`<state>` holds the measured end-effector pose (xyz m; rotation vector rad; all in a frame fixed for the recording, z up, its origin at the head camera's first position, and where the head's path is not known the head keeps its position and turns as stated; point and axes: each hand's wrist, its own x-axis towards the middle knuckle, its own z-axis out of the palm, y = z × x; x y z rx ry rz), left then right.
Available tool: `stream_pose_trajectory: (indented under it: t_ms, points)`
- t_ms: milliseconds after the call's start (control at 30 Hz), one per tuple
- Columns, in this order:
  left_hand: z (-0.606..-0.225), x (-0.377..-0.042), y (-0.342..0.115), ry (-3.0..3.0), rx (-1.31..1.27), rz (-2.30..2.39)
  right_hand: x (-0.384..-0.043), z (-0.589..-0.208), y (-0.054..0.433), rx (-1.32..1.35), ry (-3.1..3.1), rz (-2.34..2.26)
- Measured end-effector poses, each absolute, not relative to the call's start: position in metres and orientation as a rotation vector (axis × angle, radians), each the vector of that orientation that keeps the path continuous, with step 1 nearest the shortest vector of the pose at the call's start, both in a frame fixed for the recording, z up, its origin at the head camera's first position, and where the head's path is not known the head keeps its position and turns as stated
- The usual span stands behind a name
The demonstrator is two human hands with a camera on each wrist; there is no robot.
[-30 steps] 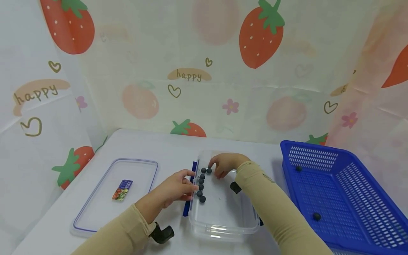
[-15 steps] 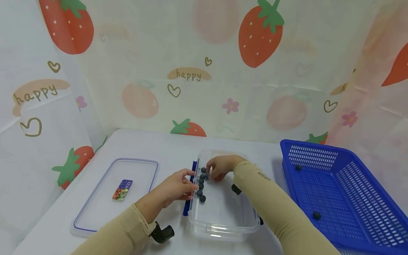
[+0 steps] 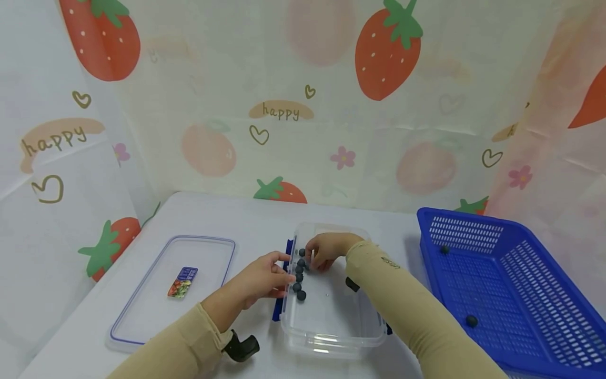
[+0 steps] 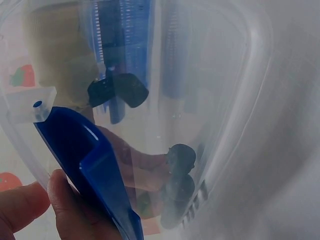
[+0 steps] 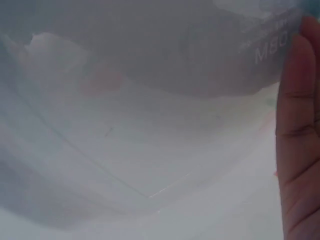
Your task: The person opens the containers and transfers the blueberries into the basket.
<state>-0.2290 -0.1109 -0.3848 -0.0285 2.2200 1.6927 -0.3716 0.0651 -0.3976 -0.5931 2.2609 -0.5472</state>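
In the head view, a clear plastic box (image 3: pixel 343 316) with blue side latches stands mid-table. Several blueberries (image 3: pixel 301 295) lie in a line along its left inner wall. My left hand (image 3: pixel 258 279) grips the box's left rim, thumb over the edge, fingers beside the blue latch (image 4: pixel 95 160). Reaching inside, my right hand (image 3: pixel 327 250) pinches a blueberry (image 3: pixel 307 266) beside the line, mostly hidden by the fingertips. Through the box wall, the left wrist view shows dark berries (image 4: pixel 181 159) at the right fingers. Only part of the right hand (image 5: pixel 302 130) edges into the right wrist view.
A blue slotted basket (image 3: pixel 508 295) stands on the right with two blueberries (image 3: pixel 471 321) in it. To the left lies the clear lid (image 3: pixel 142 310) with a blue seal, a small printed packet (image 3: pixel 182 282) on it. A patterned cloth (image 3: pixel 303 142) hangs behind the table.
My right hand has shifted slightly toward me and left, drawing a blueberry from the far end in beside the line. The left hand keeps its hold on the rim.
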Motion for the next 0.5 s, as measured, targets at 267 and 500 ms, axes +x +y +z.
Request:
stream_pose_trajectory:
  t_ms: [267,500]
  points:
    - [-0.3853,-0.2298,-0.1107,2.224,-0.032,1.683,-0.3669,-0.3955,0.0632,-0.613,2.246,-0.543]
    - [-0.3838,-0.2285,-0.1099,2.23,-0.034,1.68,-0.3678,-0.3906,0.0667,-0.59,2.205,-0.634]
